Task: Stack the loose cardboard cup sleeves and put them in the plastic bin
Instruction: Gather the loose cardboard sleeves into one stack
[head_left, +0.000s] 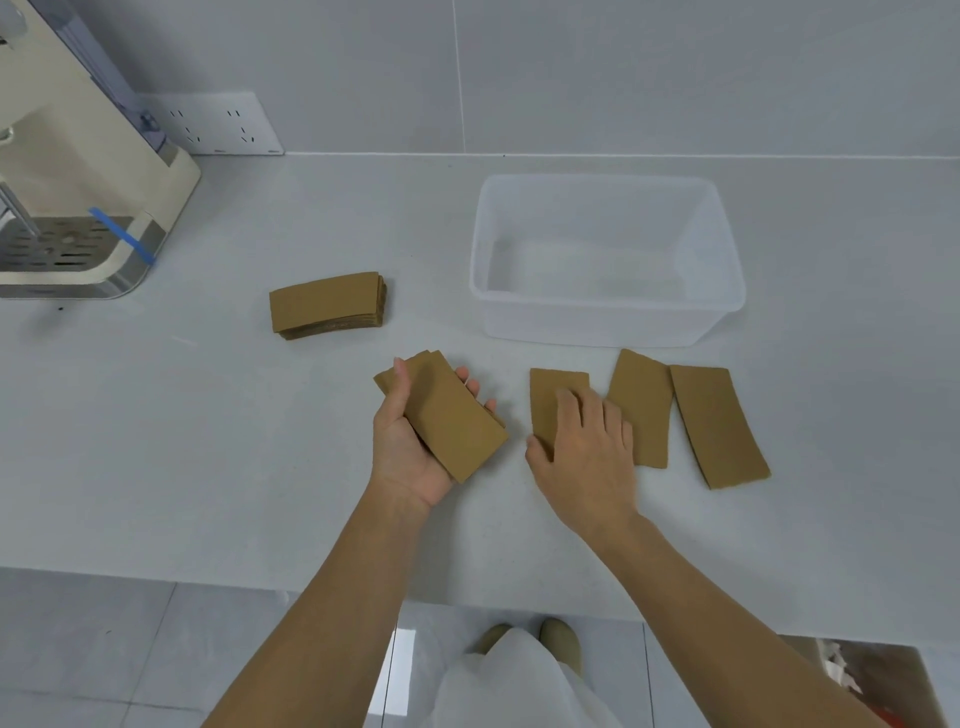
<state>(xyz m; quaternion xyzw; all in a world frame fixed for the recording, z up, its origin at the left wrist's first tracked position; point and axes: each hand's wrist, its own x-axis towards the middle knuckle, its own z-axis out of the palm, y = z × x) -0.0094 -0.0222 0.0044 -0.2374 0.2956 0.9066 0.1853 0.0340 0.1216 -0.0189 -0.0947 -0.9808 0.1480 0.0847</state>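
Note:
My left hand (402, 447) holds a small stack of brown cardboard sleeves (449, 415) in its palm, thumb over the top edge. My right hand (584, 447) lies flat, fingers spread, on a loose sleeve (548, 395) on the counter. Two more loose sleeves lie to its right: one (641, 410) next to my fingers and one (719, 426) furthest right. A finished stack of sleeves (327, 304) rests on the counter to the left. The clear plastic bin (608, 325) stands behind the loose sleeves with nothing in it.
A cream coffee machine (78, 208) with a metal drip tray stands at the far left against the tiled wall. A wall socket panel (218, 124) sits behind it. The counter's front edge (311, 587) runs below my forearms.

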